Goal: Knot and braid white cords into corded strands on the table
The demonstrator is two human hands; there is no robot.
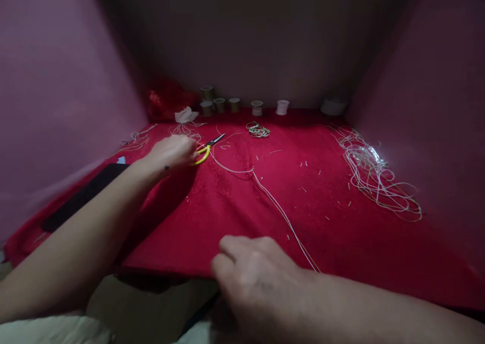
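Observation:
My left hand [172, 151] reaches out over the red cloth [235, 207] and curls on the yellow handles of a pair of scissors [209, 147], whose blades point away to the right. My right hand [250, 276] sits at the near edge of the cloth with its fingers curled under; what they hold is hidden. A thin pale cord [273, 200] runs from beside the scissors across the cloth down to my right hand.
A loose pile of pale cord [373, 175] lies at the right. A small coil of cords [258, 130] and several thread spools [235, 104] sit near the back wall. A black flat object [83, 195] lies at the left. Pink walls close in both sides.

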